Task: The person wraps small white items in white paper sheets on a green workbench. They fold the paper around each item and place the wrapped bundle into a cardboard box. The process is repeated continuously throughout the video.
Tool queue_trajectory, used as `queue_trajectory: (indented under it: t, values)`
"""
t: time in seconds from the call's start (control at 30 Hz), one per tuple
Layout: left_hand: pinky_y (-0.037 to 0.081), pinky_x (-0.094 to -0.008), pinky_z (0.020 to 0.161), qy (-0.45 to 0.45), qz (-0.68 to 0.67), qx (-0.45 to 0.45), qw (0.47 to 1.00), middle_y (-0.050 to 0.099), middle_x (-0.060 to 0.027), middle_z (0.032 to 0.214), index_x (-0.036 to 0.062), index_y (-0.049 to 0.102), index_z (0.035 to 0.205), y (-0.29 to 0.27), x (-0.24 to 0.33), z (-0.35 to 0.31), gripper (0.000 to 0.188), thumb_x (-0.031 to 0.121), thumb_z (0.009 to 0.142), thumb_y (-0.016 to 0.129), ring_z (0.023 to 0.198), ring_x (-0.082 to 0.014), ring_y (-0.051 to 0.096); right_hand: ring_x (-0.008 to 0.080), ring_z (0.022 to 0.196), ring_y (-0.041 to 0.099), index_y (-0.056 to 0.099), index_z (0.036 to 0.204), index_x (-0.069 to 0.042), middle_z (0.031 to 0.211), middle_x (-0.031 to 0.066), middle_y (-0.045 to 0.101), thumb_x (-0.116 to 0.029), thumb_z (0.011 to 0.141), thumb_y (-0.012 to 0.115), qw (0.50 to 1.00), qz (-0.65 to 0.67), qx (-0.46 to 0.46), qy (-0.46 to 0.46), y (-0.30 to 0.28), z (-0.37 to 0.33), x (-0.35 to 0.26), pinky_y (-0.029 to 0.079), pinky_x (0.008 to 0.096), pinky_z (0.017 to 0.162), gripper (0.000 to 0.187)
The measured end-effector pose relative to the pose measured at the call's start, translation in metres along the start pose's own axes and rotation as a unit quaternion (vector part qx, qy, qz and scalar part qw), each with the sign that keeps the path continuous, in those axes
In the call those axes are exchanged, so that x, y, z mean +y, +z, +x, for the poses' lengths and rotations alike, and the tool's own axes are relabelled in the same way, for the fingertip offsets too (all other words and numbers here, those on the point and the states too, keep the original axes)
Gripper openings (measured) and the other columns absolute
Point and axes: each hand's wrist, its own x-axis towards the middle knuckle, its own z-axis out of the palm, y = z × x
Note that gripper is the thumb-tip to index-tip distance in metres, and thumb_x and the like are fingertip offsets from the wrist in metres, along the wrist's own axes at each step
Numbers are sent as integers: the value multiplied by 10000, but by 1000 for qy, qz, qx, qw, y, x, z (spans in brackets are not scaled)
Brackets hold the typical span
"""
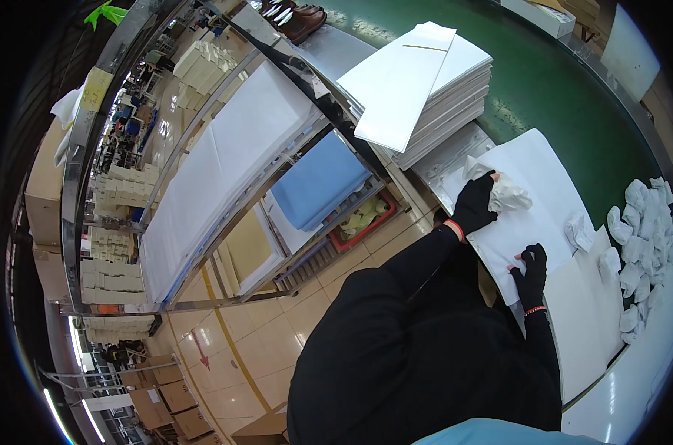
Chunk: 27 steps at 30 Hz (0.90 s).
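Note:
My left hand (pixel 476 203), in a black fingertipless glove, grips a crumpled wad of white paper (pixel 511 195) with its fingertips. The wad lies on a large white sheet (pixel 540 167) spread over the work surface. Nearer to me, my right hand (pixel 531 277), gloved the same way, rests on the lower part of that sheet. Its thumb and fingers are apart, with nothing in them. A second small crumpled paper piece (pixel 578 231) lies on the sheet's right side. Another white panel (pixel 577 319) lies beside my right wrist.
Many crumpled white paper wads (pixel 640 252) are heaped at the right. A stack of flat white boards (pixel 448 96) stands beyond my left hand on the green table (pixel 540 81). Brown shoes (pixel 301 24) sit at the far end. A shelf rack (pixel 225 170) with a blue folded stack (pixel 320 182) stands left.

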Motion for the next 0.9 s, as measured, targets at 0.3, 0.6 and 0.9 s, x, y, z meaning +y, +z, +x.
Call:
queue_trajectory:
  t: [0.3, 0.6, 0.9]
  values:
    - [455, -395, 917, 14, -158, 29, 987, 620, -175, 1049, 31, 554, 1157, 3, -42, 25, 424, 152, 761, 649, 1060, -327, 567, 367, 1124, 509, 600, 875, -24, 996, 142, 591, -71, 790, 673, 999, -7, 1, -43, -23, 7, 37, 432, 445, 955, 122]
    - [395, -389, 1000, 65, 36, -33, 997, 519, -143, 1299, 107, 444, 1354, -5, 0, 25, 759, 15, 644, 695, 1204, -340, 479, 322, 861, 545, 584, 813, -49, 901, 123, 550, -102, 706, 703, 983, 51, 166, -53, -43, -29, 59, 455, 411, 740, 169]
    - [365, -388, 1044, 29, 85, -78, 993, 491, -174, 1350, 50, 376, 1399, 9, -44, 16, 754, 0, 706, 670, 1273, -340, 445, 359, 1026, 505, 597, 961, -75, 1078, 174, 538, -389, 676, 753, 991, -72, 43, -106, 0, -35, 31, 427, 463, 862, 452]
